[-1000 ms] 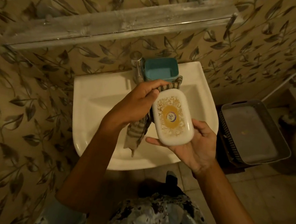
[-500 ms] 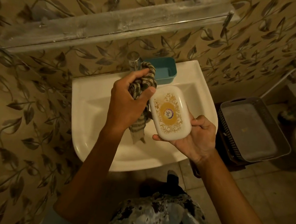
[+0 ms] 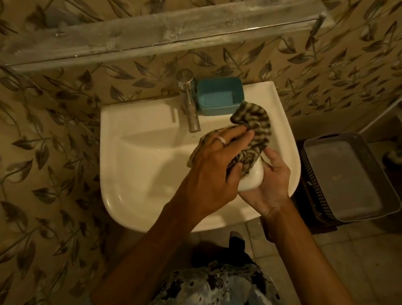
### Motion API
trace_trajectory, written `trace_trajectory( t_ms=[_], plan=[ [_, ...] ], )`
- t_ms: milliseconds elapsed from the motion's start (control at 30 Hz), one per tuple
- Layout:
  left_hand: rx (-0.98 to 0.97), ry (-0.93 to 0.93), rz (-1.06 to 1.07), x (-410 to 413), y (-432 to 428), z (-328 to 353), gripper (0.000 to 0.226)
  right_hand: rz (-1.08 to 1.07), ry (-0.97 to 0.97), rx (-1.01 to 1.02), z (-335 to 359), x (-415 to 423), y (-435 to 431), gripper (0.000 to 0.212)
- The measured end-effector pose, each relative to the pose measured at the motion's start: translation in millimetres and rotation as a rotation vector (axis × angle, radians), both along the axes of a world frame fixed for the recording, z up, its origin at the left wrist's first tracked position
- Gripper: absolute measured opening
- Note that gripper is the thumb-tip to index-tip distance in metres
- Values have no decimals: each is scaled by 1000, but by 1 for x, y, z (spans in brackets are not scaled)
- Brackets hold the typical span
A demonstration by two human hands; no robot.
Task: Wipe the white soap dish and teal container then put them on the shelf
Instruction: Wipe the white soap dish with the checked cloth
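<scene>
Over the sink (image 3: 142,160), the right hand (image 3: 271,184) cups the white soap dish (image 3: 252,179) from below, fingers curled round its edge. The left hand (image 3: 215,164) grips a bunched striped cloth (image 3: 252,125) and presses it onto the dish's top, hiding most of it. The teal container (image 3: 219,96) stands on the sink's back rim just beside the tap (image 3: 188,104), under the wall shelf (image 3: 159,31)

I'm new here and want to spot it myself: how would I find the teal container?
Start at the white ceramic washbasin against the leaf-patterned wall. On its back ledge, just right of the silver metal tap, sits the teal rectangular plastic container. It is the only blue-green thing there, and it is open-topped.
</scene>
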State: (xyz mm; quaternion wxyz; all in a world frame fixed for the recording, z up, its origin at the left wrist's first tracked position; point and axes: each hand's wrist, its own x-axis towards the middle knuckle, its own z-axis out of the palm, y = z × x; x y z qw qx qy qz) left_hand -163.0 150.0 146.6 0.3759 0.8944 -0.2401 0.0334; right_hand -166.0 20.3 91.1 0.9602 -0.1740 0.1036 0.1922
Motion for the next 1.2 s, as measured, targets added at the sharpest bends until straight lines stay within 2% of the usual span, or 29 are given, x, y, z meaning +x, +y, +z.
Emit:
trace_trajectory(
  t_ms=[100,200,267,400,467,567,667,700,767,867,967,1067,1200],
  plan=[
    [147,-140,69,4,4,-11,61,-9,7,-60,-2,-2,3,44],
    [55,-60,-25,12,6,-21,64,11,53,-81,-5,-6,10,44],
    [-25,-18,-15,12,1,-27,62,0,75,-97,-8,-8,12,42],
    [-48,-40,-12,-10,-14,-37,57,-119,116,-97,-10,-4,10,40],
    [-41,-76,-50,-23,-18,-43,55,-181,88,-102,-7,-5,6,30],
    [71,-128,-60,-37,-26,-50,57,-243,130,-67,-15,-12,1,47],
    [172,-176,-11,-31,-32,-50,56,-223,154,4,-12,-15,8,43],
    [195,-187,1,-25,-34,-49,55,-225,92,-19,-12,-16,10,48],
    [227,-168,19,-10,-37,-44,55,-221,138,-110,-14,-14,7,47],
    [172,-47,53,14,-39,-41,52,-183,118,-96,-14,-15,8,39],
    [100,83,73,34,-36,-38,51,-140,196,-122,-16,-13,12,35],
    [-56,211,164,43,-32,-37,52,-131,185,-99,-13,-10,10,37],
    [-193,245,265,29,-22,-41,47,-99,174,-104,-8,-7,12,43]
  ],
)
